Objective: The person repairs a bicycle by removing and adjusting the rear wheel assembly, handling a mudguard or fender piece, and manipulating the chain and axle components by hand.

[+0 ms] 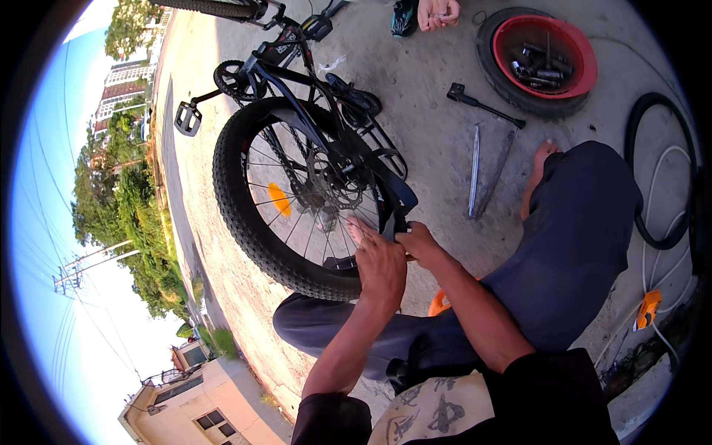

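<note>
A bicycle wheel (252, 245) with a wide knobby tyre and an orange spoke reflector (279, 199) lies tilted in front of me, still in the black bicycle frame (285, 74). On its near right side, a flat black rubber strip (398, 189), seemingly an inner tube, bulges out beside the rim. My left hand (381, 268) is closed around this rubber at the rim, its fingertips partly hidden. Close beside it, my right hand (420, 245) pinches the same rubber. A brake disc (334, 182) shows at the hub.
A red bowl (582, 74) of sockets sits in a small tyre (489, 44). A black wrench (486, 106) and two metal bars, one shiny (474, 170), lie on the concrete. Another person's hand (439, 13) is at the top. A black tube (630, 141) and an orange device (648, 309) lie right.
</note>
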`<state>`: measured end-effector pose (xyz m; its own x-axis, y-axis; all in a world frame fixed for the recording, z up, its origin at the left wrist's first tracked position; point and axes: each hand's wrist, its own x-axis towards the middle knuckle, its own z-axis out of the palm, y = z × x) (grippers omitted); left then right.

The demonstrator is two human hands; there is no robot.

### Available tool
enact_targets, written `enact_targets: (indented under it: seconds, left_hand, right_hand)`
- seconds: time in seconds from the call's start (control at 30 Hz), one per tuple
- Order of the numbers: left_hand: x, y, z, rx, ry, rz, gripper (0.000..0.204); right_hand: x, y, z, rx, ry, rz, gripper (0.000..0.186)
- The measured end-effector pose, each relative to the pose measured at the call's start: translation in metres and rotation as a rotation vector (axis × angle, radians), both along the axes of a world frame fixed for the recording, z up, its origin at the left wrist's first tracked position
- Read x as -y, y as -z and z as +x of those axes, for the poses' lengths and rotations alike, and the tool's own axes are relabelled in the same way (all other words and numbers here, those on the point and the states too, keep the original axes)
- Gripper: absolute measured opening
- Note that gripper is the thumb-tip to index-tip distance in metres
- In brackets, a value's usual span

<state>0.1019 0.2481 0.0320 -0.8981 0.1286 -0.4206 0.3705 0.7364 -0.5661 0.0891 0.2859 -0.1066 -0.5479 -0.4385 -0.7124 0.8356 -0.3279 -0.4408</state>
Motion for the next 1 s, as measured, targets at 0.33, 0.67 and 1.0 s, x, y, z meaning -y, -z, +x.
enact_targets:
  seconds: [0.33,0.67,1.0]
  left_hand:
    - [0.015,0.011,-0.013,0.29,-0.209,0.314,0.017]
    - [0.032,0.001,0.026,0.211,-0.059,-0.016,0.023]
    - [0.003,-0.011,0.0,0.03,-0.115,0.153,0.013]
  right_hand:
    - [0.003,0.021,0.004,0.057,0.003,-0.161,0.047]
    - [0.001,0.025,0.0,0.056,0.054,0.033,0.071]
    - [0.01,0.013,0.01,0.017,-0.025,-0.037,0.076]
